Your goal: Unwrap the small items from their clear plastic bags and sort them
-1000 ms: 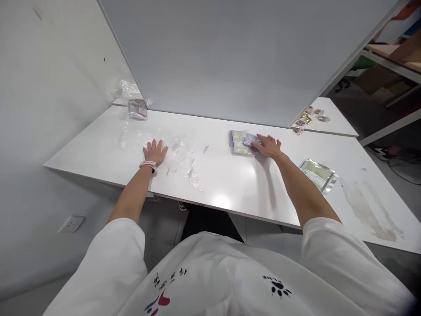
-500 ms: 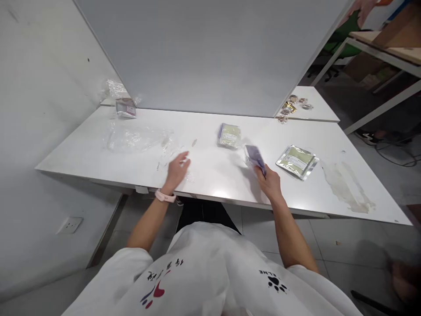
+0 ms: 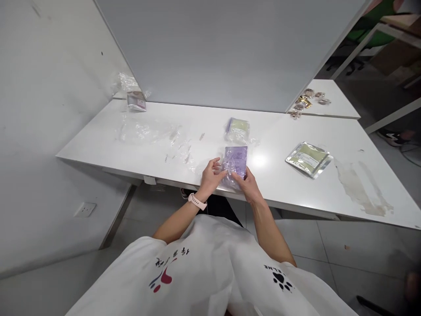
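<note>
A flat purple packet in clear plastic wrap is in front of me at the near edge of the white table. My right hand is closed on its lower right side, thumb across the front. At its left side, my left hand pinches the clear wrap between thumb and fingers. Just beyond lies a wrapped packet with a green face and a purple edge. To the right rest overlapping silver packets with green fronts and white labels.
Crumpled clear plastic spreads over the table's left part. A grey packet lies at the back left. Small wrapped pieces sit at the back right. A tall grey panel borders the table's far side. A brownish stain marks the right end.
My right hand has brought the purple packet left and closer to me. My left hand has moved right, from near the loose plastic to the packet's wrap. The view has shifted slightly.
</note>
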`<state>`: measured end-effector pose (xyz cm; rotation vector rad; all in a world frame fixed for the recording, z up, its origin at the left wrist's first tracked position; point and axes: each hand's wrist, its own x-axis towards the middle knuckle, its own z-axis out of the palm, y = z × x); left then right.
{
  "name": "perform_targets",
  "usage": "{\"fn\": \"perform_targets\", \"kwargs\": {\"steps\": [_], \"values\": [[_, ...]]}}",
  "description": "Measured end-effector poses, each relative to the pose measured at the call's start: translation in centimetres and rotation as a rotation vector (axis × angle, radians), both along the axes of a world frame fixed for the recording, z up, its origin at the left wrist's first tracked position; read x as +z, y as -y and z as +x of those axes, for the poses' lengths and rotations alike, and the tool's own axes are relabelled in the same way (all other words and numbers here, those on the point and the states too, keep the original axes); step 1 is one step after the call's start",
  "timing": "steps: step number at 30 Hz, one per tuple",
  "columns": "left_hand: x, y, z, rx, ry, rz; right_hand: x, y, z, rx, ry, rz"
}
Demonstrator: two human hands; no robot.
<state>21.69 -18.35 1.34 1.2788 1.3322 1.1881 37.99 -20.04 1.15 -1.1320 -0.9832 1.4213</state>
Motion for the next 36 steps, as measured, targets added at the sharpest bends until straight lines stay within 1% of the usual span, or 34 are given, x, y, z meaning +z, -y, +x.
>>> {"fn": "perform_targets", "kwargs": {"steps": [1,3,5,6,8,10,12,13,14,15,16,17,18,21,22,23,25,27,28,30,32,36], "values": [[0.0,0.1,0.2,0.014,-0.012,0.017,-0.1,-0.1,0.2,0.003,-0.036,-0.023],[0.8,0.6,0.6,0.034,-0.037,0.094,-0.3,-0.4,0.5,-0.004,-0.108,-0.075],[2.1,1.6,1.1,-0.008,-0.052,0.191,-0.4,-0.7,0.7,-0.015,-0.146,-0.126],[2.9,2.3,1.2,-0.062,-0.051,0.230,-0.5,-0.9,0.9,-0.023,-0.153,-0.152],[4.2,3.6,1.2,-0.250,-0.036,0.256,-0.6,-1.2,1.2,-0.062,-0.169,-0.191],[4.9,4.9,0.6,-0.516,-0.045,0.222,-0.7,-1.7,1.4,-0.144,-0.201,-0.190],[4.9,5.6,-0.4,-0.744,-0.123,0.185,-0.9,-2.1,1.7,-0.231,-0.219,-0.137],[4.7,5.8,-0.9,-0.813,-0.175,0.170,-1.0,-2.3,1.7,-0.261,-0.212,-0.100],[4.6,5.8,-1.4,-0.847,-0.217,0.153,-1.0,-2.4,1.8,-0.281,-0.197,-0.064],[4.5,5.6,-1.8,-0.847,-0.235,0.131,-1.0,-2.4,1.7,-0.291,-0.175,-0.032],[4.5,5.3,-2.1,-0.810,-0.227,0.108,-0.9,-2.4,1.7,-0.299,-0.152,-0.004],[4.5,4.9,-2.3,-0.730,-0.203,0.095,-0.8,-2.4,1.5,-0.305,-0.129,0.020],[4.6,4.5,-2.4,-0.618,-0.181,0.098,-0.7,-2.3,1.4,-0.311,-0.109,0.041],[4.7,2.6,-1.7,-0.210,-0.189,0.165,0.1,-1.7,0.8,-0.300,-0.061,0.097],[4.6,2.0,-1.3,-0.115,-0.206,0.175,0.4,-1.5,0.5,-0.279,-0.053,0.110],[4.4,1.3,-0.9,-0.052,-0.218,0.173,0.6,-1.3,0.3,-0.250,-0.050,0.118],[3.9,0.1,-0.1,0.000,-0.216,0.148,1.1,-0.9,0.0,-0.181,-0.049,0.119],[3.3,-0.9,0.2,0.007,-0.168,0.121,1.3,-0.6,0.1,-0.134,-0.050,0.104],[3.1,-1.3,0.2,0.001,-0.112,0.095,1.3,-0.5,0.2,-0.132,-0.058,0.093],[2.8,-1.8,0.0,-0.010,0.055,0.014,1.2,-0.6,0.6,-0.158,-0.092,0.065],[2.8,-2.0,-0.3,-0.021,0.262,-0.099,0.8,-0.9,0.9,-0.163,-0.141,0.026],[3.6,-1.5,0.0,-0.082,0.650,-0.301,0.2,-1.5,0.1,-0.056,-0.215,-0.073]]}}
